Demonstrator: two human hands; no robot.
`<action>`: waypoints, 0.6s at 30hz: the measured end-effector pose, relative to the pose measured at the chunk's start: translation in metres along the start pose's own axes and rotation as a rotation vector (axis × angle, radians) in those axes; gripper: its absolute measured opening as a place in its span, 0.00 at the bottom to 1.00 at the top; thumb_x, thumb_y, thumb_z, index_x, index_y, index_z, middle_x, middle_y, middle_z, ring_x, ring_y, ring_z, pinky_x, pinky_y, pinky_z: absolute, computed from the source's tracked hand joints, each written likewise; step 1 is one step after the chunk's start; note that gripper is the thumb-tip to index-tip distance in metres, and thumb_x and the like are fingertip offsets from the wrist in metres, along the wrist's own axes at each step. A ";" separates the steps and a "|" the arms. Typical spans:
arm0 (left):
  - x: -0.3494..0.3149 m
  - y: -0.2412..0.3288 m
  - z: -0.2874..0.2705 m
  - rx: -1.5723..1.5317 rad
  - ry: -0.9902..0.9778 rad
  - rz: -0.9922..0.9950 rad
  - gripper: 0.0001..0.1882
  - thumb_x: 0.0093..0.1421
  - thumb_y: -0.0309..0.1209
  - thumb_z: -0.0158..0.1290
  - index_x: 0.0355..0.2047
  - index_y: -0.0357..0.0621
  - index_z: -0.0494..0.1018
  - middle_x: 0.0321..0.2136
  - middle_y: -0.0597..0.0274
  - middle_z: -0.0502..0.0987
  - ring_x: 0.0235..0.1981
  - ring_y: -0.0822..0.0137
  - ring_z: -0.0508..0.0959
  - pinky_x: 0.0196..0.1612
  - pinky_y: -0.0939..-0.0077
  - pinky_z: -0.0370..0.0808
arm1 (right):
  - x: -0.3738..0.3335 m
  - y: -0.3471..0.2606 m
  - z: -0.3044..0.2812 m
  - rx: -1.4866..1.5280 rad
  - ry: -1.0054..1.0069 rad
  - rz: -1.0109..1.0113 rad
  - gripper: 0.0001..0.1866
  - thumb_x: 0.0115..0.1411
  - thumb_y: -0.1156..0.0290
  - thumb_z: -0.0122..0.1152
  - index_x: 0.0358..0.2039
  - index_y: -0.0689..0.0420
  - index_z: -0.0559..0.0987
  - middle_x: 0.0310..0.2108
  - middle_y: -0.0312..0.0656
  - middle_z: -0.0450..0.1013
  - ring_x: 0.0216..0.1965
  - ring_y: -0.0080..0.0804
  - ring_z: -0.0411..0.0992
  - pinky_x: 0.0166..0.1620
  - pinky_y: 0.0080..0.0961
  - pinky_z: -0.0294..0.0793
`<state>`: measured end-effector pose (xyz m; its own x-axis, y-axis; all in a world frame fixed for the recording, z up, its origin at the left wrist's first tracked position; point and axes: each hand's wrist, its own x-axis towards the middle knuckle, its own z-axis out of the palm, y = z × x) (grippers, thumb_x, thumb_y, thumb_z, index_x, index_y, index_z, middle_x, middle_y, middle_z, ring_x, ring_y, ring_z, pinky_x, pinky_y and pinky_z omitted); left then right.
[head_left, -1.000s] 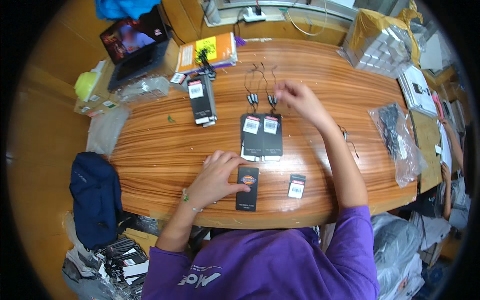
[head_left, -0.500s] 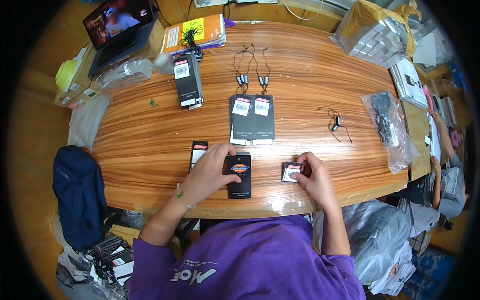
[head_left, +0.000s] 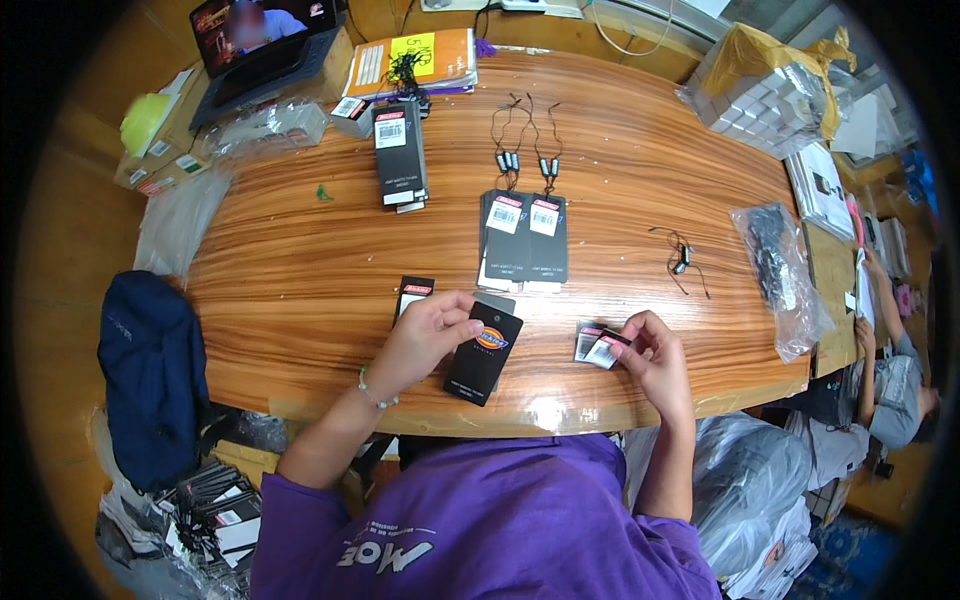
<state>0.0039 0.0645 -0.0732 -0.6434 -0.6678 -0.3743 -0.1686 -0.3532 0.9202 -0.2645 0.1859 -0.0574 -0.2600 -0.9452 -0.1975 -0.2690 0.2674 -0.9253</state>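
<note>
two hands [head_left: 425, 335] [head_left: 652, 358] pinch black tags [head_left: 484, 352] [head_left: 598, 347] on wooden table [head_left: 300, 270].

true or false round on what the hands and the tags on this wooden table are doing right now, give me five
1. The left hand touches a large black hang tag near the table edge. True.
2. The right hand is empty. False: it holds small black tags.
3. Two stacks of black tags with white labels lie mid-table, strings pointing away from the person. True.
4. A loose black string lies left of those stacks. False: it lies to their right.
5. The clear bag of black strings sits at the table's left end. False: it sits at the right end.
</note>
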 end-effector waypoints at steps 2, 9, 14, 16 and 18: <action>0.001 -0.012 0.008 -0.041 0.060 0.030 0.05 0.57 0.23 0.51 0.34 0.39 0.69 0.28 0.63 0.77 0.28 0.79 0.74 0.29 0.89 0.69 | -0.008 -0.017 0.015 0.138 -0.020 -0.067 0.08 0.50 0.81 0.61 0.30 0.59 0.71 0.21 0.31 0.65 0.23 0.16 0.60 0.27 0.16 0.63; -0.008 -0.031 0.052 -0.255 0.155 0.101 0.06 0.54 0.19 0.54 0.29 0.38 0.67 0.25 0.66 0.74 0.27 0.81 0.72 0.31 0.87 0.69 | -0.006 -0.017 0.081 0.020 0.056 -0.183 0.17 0.47 0.78 0.67 0.37 0.57 0.70 0.23 0.30 0.61 0.25 0.15 0.61 0.26 0.12 0.62; -0.014 -0.043 0.052 -0.236 0.121 0.200 0.06 0.57 0.18 0.49 0.35 0.35 0.66 0.30 0.59 0.76 0.32 0.77 0.75 0.36 0.86 0.71 | 0.024 0.000 0.014 -0.011 0.289 -0.158 0.10 0.55 0.72 0.58 0.37 0.60 0.74 0.26 0.36 0.72 0.29 0.22 0.68 0.35 0.19 0.68; -0.017 -0.035 0.056 -0.274 0.071 0.205 0.07 0.58 0.18 0.48 0.38 0.34 0.66 0.32 0.58 0.77 0.33 0.77 0.75 0.37 0.86 0.71 | 0.043 0.029 -0.035 -0.079 0.601 -0.189 0.06 0.57 0.74 0.55 0.32 0.62 0.76 0.26 0.37 0.73 0.28 0.22 0.68 0.33 0.19 0.68; -0.017 -0.032 0.057 -0.287 0.053 0.216 0.10 0.59 0.18 0.46 0.41 0.33 0.65 0.33 0.57 0.77 0.34 0.77 0.75 0.38 0.86 0.71 | 0.051 0.044 -0.061 -0.202 0.679 -0.166 0.04 0.53 0.79 0.55 0.30 0.62 0.77 0.25 0.41 0.72 0.26 0.24 0.68 0.32 0.21 0.67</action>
<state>-0.0225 0.1246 -0.0902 -0.6005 -0.7775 -0.1868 0.1887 -0.3648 0.9117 -0.3461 0.1605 -0.0888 -0.7014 -0.6692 0.2455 -0.5039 0.2218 -0.8348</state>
